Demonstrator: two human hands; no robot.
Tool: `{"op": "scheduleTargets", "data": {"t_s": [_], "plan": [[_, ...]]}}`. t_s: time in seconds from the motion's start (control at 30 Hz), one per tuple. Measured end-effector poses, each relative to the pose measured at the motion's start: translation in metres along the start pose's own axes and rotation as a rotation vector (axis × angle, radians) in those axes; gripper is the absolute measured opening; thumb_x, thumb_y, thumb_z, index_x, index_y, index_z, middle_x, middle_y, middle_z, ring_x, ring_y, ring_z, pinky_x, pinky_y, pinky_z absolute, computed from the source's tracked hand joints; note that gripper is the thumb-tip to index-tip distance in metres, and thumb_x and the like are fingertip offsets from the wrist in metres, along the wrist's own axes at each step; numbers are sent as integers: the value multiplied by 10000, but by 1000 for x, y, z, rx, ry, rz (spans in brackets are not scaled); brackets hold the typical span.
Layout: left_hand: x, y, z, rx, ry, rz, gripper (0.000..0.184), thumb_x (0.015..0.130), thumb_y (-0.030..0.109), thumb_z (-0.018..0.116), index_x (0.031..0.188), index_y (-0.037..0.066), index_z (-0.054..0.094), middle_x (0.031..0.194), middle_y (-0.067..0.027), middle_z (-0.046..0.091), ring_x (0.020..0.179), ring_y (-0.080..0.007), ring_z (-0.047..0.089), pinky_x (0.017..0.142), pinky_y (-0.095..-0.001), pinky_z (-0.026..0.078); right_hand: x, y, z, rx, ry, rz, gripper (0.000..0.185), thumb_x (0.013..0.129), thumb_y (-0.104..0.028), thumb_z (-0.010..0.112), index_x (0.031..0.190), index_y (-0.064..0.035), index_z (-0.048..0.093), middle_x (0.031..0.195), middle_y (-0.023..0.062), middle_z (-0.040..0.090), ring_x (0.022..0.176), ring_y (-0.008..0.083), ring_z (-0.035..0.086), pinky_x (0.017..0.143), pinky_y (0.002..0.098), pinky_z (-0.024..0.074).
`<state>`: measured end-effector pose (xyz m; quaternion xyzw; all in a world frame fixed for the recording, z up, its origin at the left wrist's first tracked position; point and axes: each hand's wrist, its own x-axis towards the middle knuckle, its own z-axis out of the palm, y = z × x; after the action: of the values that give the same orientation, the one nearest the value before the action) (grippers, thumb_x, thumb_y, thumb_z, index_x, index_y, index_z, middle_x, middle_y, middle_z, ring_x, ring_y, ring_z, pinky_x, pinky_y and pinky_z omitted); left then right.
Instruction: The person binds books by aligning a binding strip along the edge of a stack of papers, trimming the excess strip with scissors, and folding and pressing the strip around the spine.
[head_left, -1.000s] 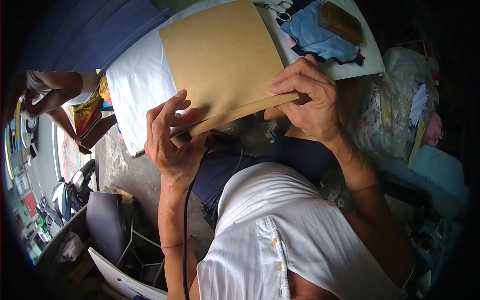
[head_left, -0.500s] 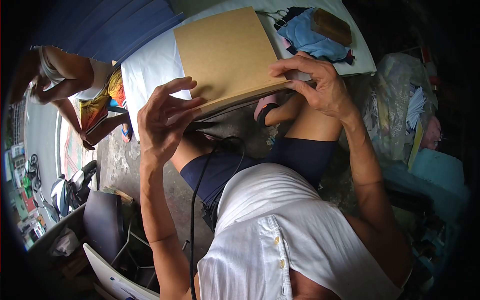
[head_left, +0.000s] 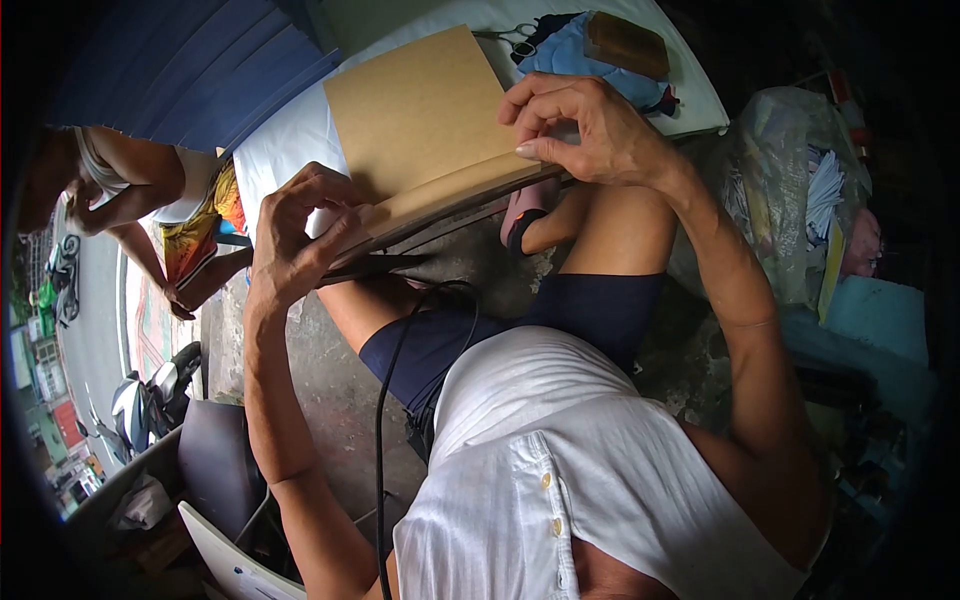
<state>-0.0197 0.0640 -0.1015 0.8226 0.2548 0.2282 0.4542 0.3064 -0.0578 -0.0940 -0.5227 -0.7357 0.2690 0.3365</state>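
A brown paper sheet (head_left: 415,100) lies on the white-covered table (head_left: 380,22), its near edge folded into a narrow strip along the table's edge. My left hand (head_left: 305,232) is at the left end of the fold, thumb and fingers pinched on the paper. My right hand (head_left: 590,130) is at the right end, fingers curled and thumb close to the index finger, touching the paper's near right corner. Beyond my right hand are scissors (head_left: 522,42) and a blue cloth (head_left: 565,62) with a brown block (head_left: 627,45) on top.
Dark blue slats (head_left: 190,70) stand at the upper left. A person (head_left: 150,175) sits beyond the table's left end. A clear plastic bag (head_left: 790,190) of scraps is at the right. A black cable (head_left: 380,430) hangs before my lap. Motorcycles are parked at the left.
The folded strip at the paper's near edge has come down from its raised position. Both hands have shifted to the left in view, and my right hand's fingers have curled.
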Motion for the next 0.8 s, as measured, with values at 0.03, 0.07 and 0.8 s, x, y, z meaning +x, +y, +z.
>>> {"op": "scheduleTargets", "data": {"t_s": [0.03, 0.07, 0.8], "plan": [[0, 0, 0, -1, -3, -4, 106, 819, 61, 760, 899, -4, 733, 900, -84, 661, 846, -166, 624, 799, -309, 504, 0, 0, 1, -3, -5, 13, 73, 816, -8, 704, 845, 30, 649, 1107, 93, 665, 880, 193, 655, 816, 325, 540], [0, 0, 0, -2, -9, -37, 118, 813, 78, 772, 888, -5, 735, 892, -76, 641, 843, -163, 601, 794, -308, 486, -1, 1, 2, 0, -6, 16, 73, 816, -8, 704, 845, 30, 649, 1107, 93, 665, 880, 193, 655, 816, 325, 540], [5, 10, 4, 121, -20, -171, 187, 741, 138, 761, 800, -25, 691, 865, -82, 571, 846, -207, 565, 805, -333, 449, 3, -1, 6, -65, -12, 29, 163, 795, -7, 726, 790, -5, 563, 959, 84, 597, 866, 208, 609, 803, 334, 486]]}}
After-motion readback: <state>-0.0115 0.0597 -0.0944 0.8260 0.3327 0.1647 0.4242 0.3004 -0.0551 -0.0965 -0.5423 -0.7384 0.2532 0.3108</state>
